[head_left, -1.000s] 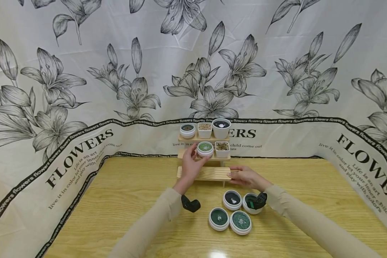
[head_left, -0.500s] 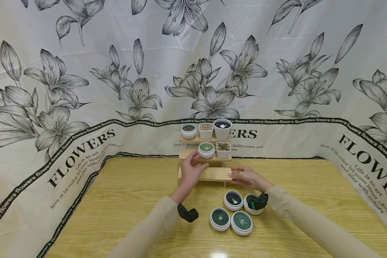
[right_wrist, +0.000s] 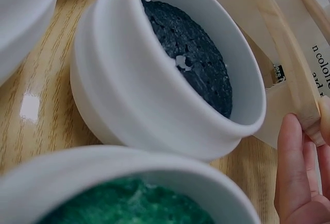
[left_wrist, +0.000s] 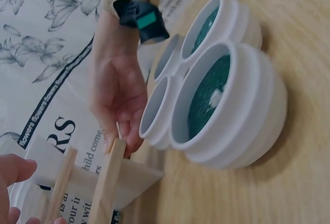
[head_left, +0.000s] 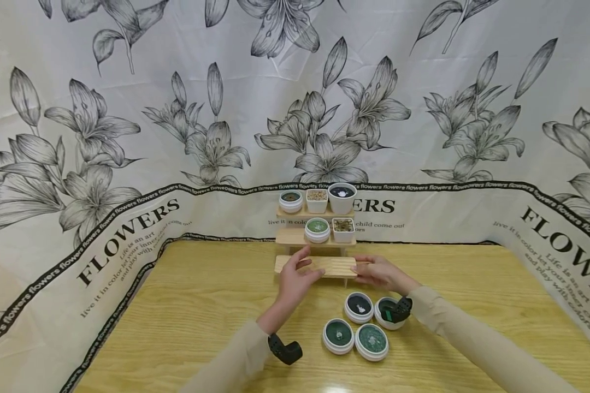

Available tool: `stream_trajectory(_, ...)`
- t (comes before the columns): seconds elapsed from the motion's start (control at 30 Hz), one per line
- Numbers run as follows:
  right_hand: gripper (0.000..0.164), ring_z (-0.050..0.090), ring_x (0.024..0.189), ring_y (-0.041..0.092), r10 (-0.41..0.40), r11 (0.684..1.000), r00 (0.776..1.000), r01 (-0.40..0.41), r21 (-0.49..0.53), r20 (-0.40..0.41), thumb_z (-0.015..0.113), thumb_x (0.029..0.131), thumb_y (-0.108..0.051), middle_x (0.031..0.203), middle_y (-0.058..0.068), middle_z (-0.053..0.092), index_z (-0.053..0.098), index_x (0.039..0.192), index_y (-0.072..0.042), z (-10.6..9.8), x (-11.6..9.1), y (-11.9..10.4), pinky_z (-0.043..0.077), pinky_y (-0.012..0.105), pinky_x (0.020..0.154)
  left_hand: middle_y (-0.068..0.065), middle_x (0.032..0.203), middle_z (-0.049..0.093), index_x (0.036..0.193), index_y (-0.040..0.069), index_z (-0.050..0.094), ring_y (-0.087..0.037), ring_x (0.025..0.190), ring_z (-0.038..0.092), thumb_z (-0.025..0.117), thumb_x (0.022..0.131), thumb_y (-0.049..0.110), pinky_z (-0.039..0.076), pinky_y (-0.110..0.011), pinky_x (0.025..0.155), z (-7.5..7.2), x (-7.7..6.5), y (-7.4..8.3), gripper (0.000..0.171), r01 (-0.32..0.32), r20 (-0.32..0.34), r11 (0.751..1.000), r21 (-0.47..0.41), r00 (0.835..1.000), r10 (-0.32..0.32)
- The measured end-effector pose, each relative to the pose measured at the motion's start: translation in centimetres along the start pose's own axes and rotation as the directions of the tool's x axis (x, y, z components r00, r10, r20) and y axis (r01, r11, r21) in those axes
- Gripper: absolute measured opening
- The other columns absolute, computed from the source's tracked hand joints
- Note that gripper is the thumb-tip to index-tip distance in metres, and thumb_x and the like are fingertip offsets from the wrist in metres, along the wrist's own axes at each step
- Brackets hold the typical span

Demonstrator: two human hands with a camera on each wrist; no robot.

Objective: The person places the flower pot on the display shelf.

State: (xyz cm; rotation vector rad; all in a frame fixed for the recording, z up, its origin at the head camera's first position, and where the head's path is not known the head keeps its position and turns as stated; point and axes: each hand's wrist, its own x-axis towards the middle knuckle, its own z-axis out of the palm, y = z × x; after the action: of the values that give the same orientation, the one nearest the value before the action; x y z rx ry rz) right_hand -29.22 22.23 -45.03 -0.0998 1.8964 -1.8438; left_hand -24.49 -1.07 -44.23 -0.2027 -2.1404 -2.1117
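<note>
Currently, the right hand [head_left: 381, 273] pinches the lowest shelf [head_left: 341, 266]; the left hand [head_left: 295, 281] is loosely spread.

Head view: worn on my head, looking forward and down from well back, over the wooden stand [head_left: 336, 266] and the four nearest pots [head_left: 372, 339]. Left wrist view: close to those pots, turned sideways, facing across to my right hand [left_wrist: 124, 95]. Right wrist view: closest of all, the pots cropped by its edges. Both wrist views share pots, stand and right hand.

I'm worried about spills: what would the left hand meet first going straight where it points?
Probably the round white pot on the middle shelf, or that shelf's edge; depth is unclear.
</note>
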Motion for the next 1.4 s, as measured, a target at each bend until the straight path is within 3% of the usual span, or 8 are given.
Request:
stream_trajectory(0.33,0.063,0.062,0.087,0.006,0.003,1.0,1.0,-0.003,-0.001,-0.021,0.051,0.096,-0.003,0.113,0.014,0.055,0.016,0.145,0.017,0.3,0.2,0.3,0.056,0.023,0.084,-0.023,0.136,0.053,0.134,-0.001,0.052,-0.039,0.116,0.055,0.075,0.079,0.005,0.056,-0.035,0.088,0.0,-2.5,-0.5,0.06,-0.019,0.102,0.999,0.041,0.995,0.015)
stream_trajectory(0.43,0.062,0.062,0.087,0.006,-0.013,1.0,1.0,0.013,-0.008,-0.004,0.05,0.096,-0.003,0.11,0.011,0.057,0.016,0.144,0.018,0.3,0.1,0.5,0.056,0.023,0.085,-0.022,0.137,0.052,0.136,-0.002,0.05,-0.04,0.118,0.053,0.075,0.079,0.006,0.057,-0.03,0.085,-0.2,-3.5,-0.5,0.062,0.012,0.135,0.999,0.038,0.991,-0.017)
stream_trajectory(0.63,0.063,0.062,0.087,0.005,-0.019,1.0,1.0,0.019,-0.011,-0.003,0.05,0.096,-0.004,0.111,0.012,0.056,0.015,0.144,0.017,0.3,0.0,0.7,0.056,0.023,0.086,-0.021,0.138,0.051,0.136,0.001,0.051,-0.038,0.119,0.053,0.074,0.081,0.006,0.056,-0.031,0.086,-0.5,-5.1,-1.0,0.059,0.068,0.199,0.997,0.04,0.977,-0.075)
stream_trajectory(0.97,0.064,0.062,0.085,0.006,0.016,1.0,0.999,-0.017,-0.016,-0.051,0.052,0.096,-0.004,0.114,0.015,0.054,0.018,0.146,0.014,0.3,0.2,0.7,0.057,0.021,0.081,-0.025,0.137,0.05,0.135,-0.006,0.049,-0.042,0.118,0.052,0.074,0.079,0.005,0.049,-0.051,0.097,-1.6,-7.3,-2.0,0.062,0.07,0.275,0.996,0.045,0.958,-0.08)
stream_trajectory(1.23,0.064,0.062,0.087,0.005,-0.01,1.0,1.0,0.01,-0.022,-0.02,0.05,0.097,-0.006,0.114,0.013,0.054,0.015,0.146,0.016,0.0,0.1,0.8,0.056,0.022,0.085,-0.019,0.14,0.05,0.137,0.0,0.047,-0.037,0.12,0.051,0.077,0.079,0.01,0.048,-0.05,0.097,-2.1,-8.6,-2.6,0.067,0.103,0.336,0.992,0.078,0.934,-0.124)
stream_trajectory(1.4,0.063,0.061,0.089,0.006,-0.019,1.0,1.0,0.019,-0.013,-0.017,0.05,0.097,-0.005,0.115,0.015,0.054,0.015,0.145,0.016,-0.1,0.1,0.7,0.056,0.022,0.084,-0.017,0.139,0.051,0.136,0.001,0.048,-0.033,0.119,0.053,0.08,0.075,0.009,0.05,-0.044,0.096,-1.8,-9.1,-3.0,0.069,0.088,0.374,0.991,0.099,0.92,-0.119)
